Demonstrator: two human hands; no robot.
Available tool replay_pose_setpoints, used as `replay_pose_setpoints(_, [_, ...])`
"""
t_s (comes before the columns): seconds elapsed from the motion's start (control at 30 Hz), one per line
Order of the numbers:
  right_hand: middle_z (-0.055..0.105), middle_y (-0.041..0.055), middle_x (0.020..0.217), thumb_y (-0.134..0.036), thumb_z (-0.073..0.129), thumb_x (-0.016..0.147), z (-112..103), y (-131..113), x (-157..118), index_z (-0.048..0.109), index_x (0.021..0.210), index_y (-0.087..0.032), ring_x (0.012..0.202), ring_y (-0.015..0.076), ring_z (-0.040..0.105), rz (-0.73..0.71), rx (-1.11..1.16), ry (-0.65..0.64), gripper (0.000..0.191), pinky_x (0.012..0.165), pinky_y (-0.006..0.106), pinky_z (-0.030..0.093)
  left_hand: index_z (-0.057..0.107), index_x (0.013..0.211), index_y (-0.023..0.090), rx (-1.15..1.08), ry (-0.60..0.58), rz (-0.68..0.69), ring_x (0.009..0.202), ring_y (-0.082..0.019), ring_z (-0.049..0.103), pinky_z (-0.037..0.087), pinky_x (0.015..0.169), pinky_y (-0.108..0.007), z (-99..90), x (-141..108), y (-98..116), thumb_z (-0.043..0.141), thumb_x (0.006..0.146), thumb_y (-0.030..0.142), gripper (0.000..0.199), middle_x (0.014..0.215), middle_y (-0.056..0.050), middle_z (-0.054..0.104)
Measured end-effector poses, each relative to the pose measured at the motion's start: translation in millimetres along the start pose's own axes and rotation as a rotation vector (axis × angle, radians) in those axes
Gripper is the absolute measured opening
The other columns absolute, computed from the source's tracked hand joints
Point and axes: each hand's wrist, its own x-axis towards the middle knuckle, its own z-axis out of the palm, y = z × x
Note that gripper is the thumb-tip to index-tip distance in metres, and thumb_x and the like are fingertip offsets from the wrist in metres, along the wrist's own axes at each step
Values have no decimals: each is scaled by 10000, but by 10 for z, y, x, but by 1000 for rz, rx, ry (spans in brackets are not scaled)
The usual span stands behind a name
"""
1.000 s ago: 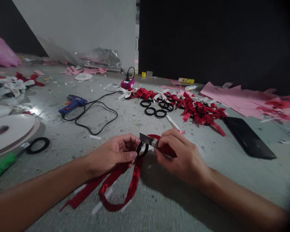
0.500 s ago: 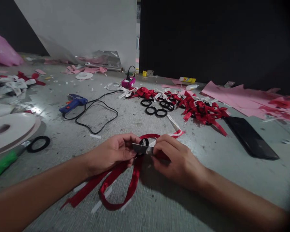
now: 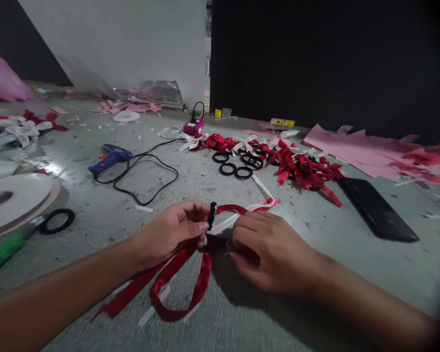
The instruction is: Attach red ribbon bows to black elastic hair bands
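Pinched in the fingers of my left hand (image 3: 178, 227) is a black ring (image 3: 212, 216), seen almost edge-on. My right hand (image 3: 269, 247) is closed around a flat blade (image 3: 218, 240), its dark end pointing left, just below the ring. Whether the blade touches the ring I cannot tell. A red ribbon (image 3: 201, 281) loops below my left hand, with a frayed end at the lower left. Beyond my fingers, red and white ribbon (image 3: 258, 186) lies on the floor. The handle end of the blade is hidden in my right hand.
A blue glue gun (image 3: 112, 157) with a black cord lies left of centre. Several black rings (image 3: 228, 169) lie before a pile of red bows (image 3: 300, 166). A black phone (image 3: 377, 208) is at right. At left are a ribbon spool (image 3: 25, 188) and a green-handled tool (image 3: 3, 252).
The ring has turned from facing me to nearly edge-on. The blade has dropped from across the ring to just below it, its face now dark.
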Motion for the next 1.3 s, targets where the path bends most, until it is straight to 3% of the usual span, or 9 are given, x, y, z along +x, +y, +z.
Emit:
replay_pose_setpoints(0.13, [671, 51, 828, -230, 586, 880, 169, -37, 53, 642, 906, -142, 742, 151, 603, 161, 117, 340, 107, 681, 282, 461, 622, 967, 178, 155, 44, 53, 762, -91, 599, 474, 728, -228, 52, -11, 42, 727, 776, 198, 219, 913, 9, 631])
replay_pose_setpoints(0.23, [699, 33, 842, -197, 610, 875, 241, -97, 70, 670, 936, -146, 736, 126, 635, 195, 154, 442, 99, 685, 245, 479, 631, 964, 178, 228, 28, 66, 879, -125, 605, 474, 838, -276, 77, -14, 69, 726, 770, 210, 219, 968, -8, 648])
replay_pose_setpoints(0.63, [693, 3, 790, -142, 565, 870, 279, -139, 71, 671, 834, -168, 708, 123, 631, 202, 121, 442, 115, 658, 252, 466, 629, 963, 167, 330, -7, 25, 868, -132, 589, 454, 820, -273, 103, -30, 92, 728, 751, 271, 256, 953, -13, 659])
replay_pose_setpoints(0.83, [646, -4, 702, -117, 547, 845, 283, -174, 93, 628, 742, -157, 632, 105, 578, 139, 103, 430, 137, 598, 238, 432, 634, 837, 151, 525, -38, 58, 683, -99, 495, 389, 661, -243, 90, -25, 84, 654, 820, 377, 227, 746, 24, 581])
replay_pose_setpoints(1.0, [637, -7, 702, -111, 576, 809, 248, -155, 84, 619, 744, -161, 633, 105, 576, 185, 110, 480, 93, 600, 238, 431, 580, 770, 154, 493, -29, 46, 609, -85, 432, 330, 581, -230, 90, -35, 77, 687, 782, 375, 246, 662, 45, 517])
replay_pose_setpoints(1.3, [638, -1, 685, -149, 594, 839, 157, -86, 100, 630, 749, -160, 599, 100, 559, 283, 149, 549, 97, 589, 240, 437, 555, 774, 156, 347, -47, 14, 587, -76, 441, 307, 548, -220, 80, -50, 69, 700, 771, 351, 243, 695, 20, 574])
